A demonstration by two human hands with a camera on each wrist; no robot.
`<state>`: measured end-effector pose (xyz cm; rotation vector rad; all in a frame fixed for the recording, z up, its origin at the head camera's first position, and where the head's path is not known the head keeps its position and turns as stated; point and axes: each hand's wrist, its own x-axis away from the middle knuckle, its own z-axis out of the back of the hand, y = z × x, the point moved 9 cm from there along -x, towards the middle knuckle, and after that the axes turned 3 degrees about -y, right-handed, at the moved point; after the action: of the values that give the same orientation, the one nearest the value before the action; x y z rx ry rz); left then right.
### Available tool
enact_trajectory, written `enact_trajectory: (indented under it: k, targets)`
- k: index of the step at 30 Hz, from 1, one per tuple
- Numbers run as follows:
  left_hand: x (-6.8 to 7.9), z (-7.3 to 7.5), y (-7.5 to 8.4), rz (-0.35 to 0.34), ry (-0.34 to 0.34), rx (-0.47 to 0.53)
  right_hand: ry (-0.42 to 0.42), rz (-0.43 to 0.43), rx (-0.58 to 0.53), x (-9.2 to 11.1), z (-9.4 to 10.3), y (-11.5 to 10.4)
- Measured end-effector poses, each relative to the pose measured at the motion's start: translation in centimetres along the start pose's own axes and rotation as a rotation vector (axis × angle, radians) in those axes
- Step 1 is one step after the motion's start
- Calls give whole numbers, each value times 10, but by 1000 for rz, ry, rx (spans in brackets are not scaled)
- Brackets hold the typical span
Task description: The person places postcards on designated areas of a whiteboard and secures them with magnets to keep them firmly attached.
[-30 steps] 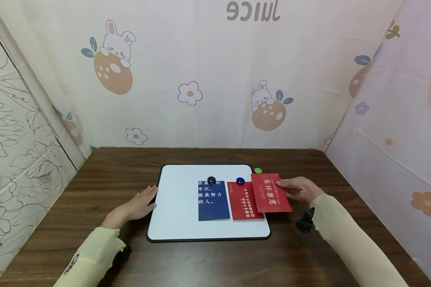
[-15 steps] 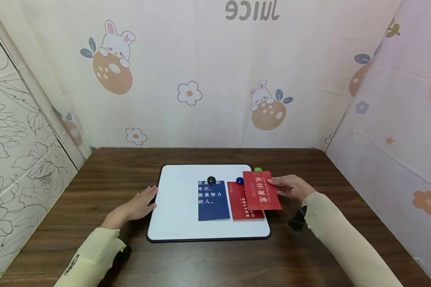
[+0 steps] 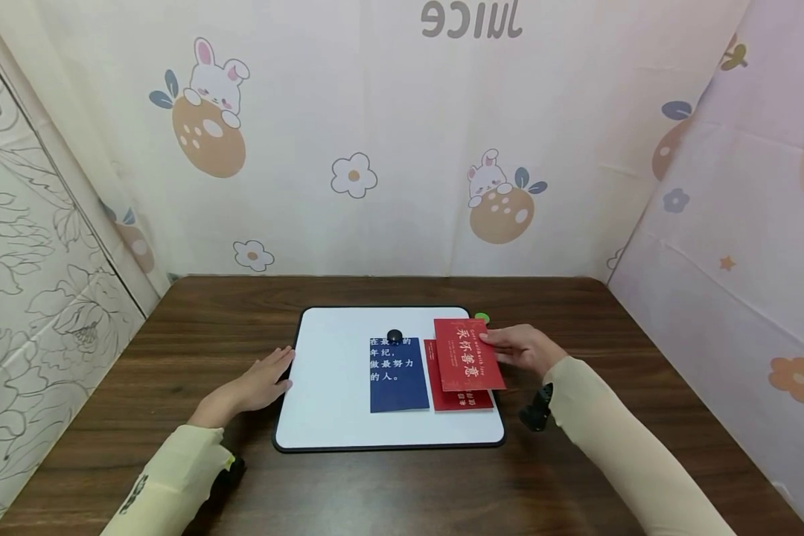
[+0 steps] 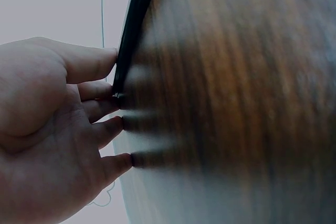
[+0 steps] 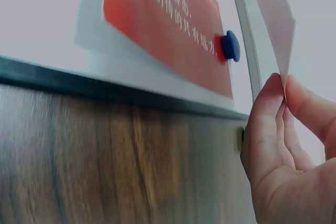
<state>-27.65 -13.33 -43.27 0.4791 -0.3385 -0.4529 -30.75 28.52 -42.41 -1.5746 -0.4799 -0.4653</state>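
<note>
A red card with white writing is pinched by its right edge between the thumb and fingers of my right hand. In the head view it overlaps a second red card that lies on the whiteboard. A blue magnet sits at that lower card's edge in the right wrist view; the held card hides it from the head camera. Left of them is a blue card under a black magnet. My left hand rests at the board's left edge, fingers extended and fingertips at the black frame.
A green magnet lies just beyond the board's upper right corner. The board lies on a dark wooden table. A patterned curtain hangs behind the table's back edge.
My right hand has carried the held red card leftward, so it now covers much of the lower red card and the blue magnet in the head view. The left hand has stayed put.
</note>
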Motion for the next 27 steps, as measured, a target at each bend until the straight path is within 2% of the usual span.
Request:
enact_trajectory:
  k: [7, 17, 27]
  targets:
    - [1, 0, 1, 8, -4, 6, -20, 1, -35, -5, -16, 0]
    - [1, 0, 0, 19, -12, 3, 2, -6, 10, -9, -32, 0]
    - [1, 1, 1, 24, -13, 7, 21, -25, 5, -14, -45, 1]
